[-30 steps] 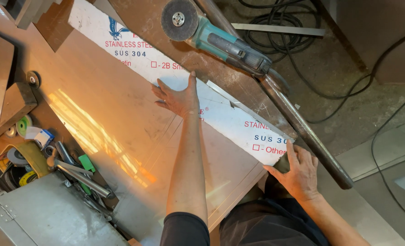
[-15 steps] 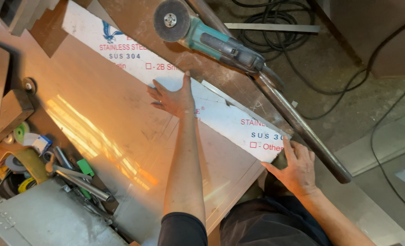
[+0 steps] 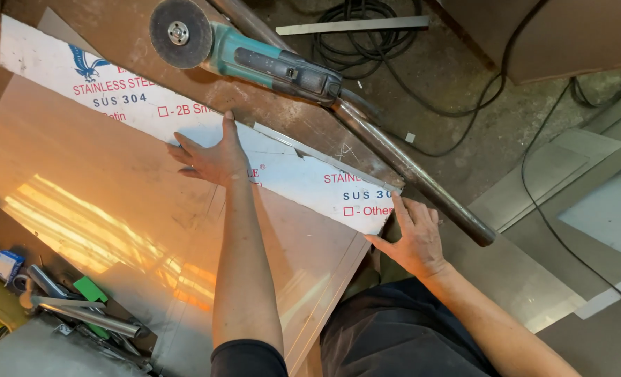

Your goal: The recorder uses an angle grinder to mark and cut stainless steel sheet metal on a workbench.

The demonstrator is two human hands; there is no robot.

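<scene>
The left hand point(image 3: 213, 157) lies flat and spread, palm down, on the white-filmed strip of the sheet point(image 3: 115, 230), gripping nothing; pressed like that it seems to pin the sheet against sliding. The right hand point(image 3: 412, 241) is also open, its fingers laid along the sheet's corner at about 4 o'clock from the left hand, thumb just beside the edge, as if steadying or lining up that end. It closes on nothing.

The sheet covers most of the surface point(image 3: 136, 49), running from 10 o'clock down to 5 o'clock. It is thin, flat metal, glossy where bare and catching a warm orange glare, with a matte white protective film bearing red and blue print along its upper edge. A torn flap of film curls near the middle.

At 12 o'clock an angle grinder point(image 3: 248, 56) lies on its side: teal body, dark gritty disc, well clear of both hands. A round, dull steel pipe point(image 3: 408, 171) runs diagonally just beyond the sheet's corner. Black cables point(image 3: 394, 63) coil on the floor beyond. At 8 o'clock, loose tools point(image 3: 80, 314) lie heaped.
</scene>
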